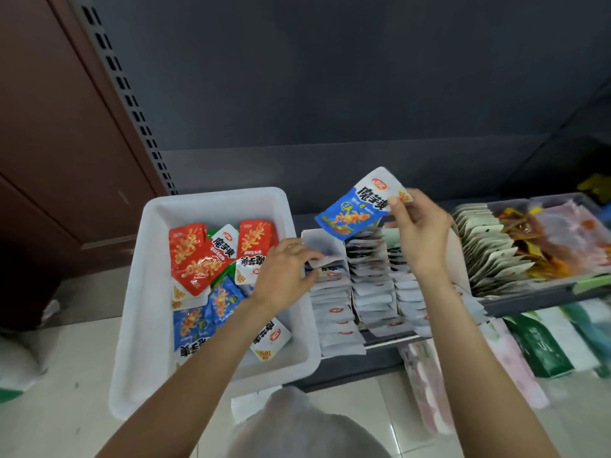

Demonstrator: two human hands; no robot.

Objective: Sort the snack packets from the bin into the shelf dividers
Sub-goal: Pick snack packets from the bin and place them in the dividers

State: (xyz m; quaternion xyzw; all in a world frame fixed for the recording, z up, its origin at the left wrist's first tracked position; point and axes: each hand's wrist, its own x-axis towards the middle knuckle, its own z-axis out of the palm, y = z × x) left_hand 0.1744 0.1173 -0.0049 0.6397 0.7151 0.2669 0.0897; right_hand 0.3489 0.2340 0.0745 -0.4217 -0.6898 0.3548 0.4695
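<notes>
My right hand [418, 226] pinches a blue and white snack packet [355, 206] by its top corner, holding it in the air above the white shelf dividers [334, 241]. My left hand [284, 271] reaches over the bin's right rim and its fingertips pinch the top of the rear packet [325, 259] in the leftmost divider row. The white bin [158, 292] stands left of the dividers and holds several red, blue and green packets [198, 259]. The three divider rows are packed with upright packets [373, 279].
A clear tray [515, 206] with rows of pale and orange packets sits right of the dividers. Green and pink bags [542, 348] stand on the lower shelf. A perforated shelf upright [132, 104] rises at the left. Tiled floor [66, 375] lies below the bin.
</notes>
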